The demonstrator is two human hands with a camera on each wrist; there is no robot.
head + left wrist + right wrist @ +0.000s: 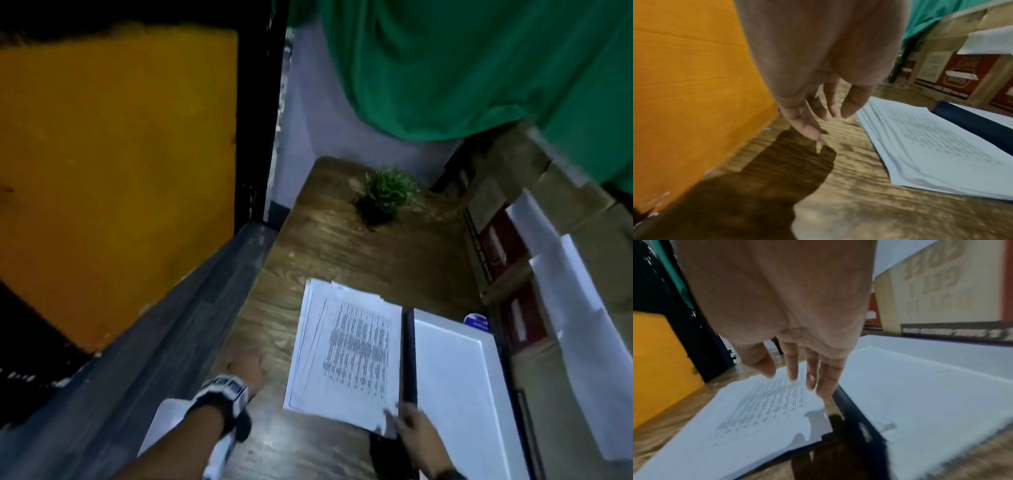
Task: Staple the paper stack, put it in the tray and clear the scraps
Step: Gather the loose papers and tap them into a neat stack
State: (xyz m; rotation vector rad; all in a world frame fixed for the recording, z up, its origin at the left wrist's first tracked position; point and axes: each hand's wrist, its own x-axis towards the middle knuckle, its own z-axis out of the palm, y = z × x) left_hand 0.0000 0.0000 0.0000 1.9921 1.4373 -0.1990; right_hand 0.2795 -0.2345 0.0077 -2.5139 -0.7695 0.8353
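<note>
The paper stack of printed sheets lies flat on the wooden table, its edges slightly fanned. Right beside it stands the tray, dark blue outside and white inside. My right hand is at the stack's near right corner, next to the tray's wall. Its fingers are stretched out just over the stack and hold nothing. My left hand hovers over the bare table left of the stack, with its fingers relaxed and empty. I see no stapler and no scraps.
A small green plant stands at the table's far end. Cardboard boxes with white sheets on them line the right side. An orange panel borders the left. A blue-and-white round object sits behind the tray. A white sheet lies under my left forearm.
</note>
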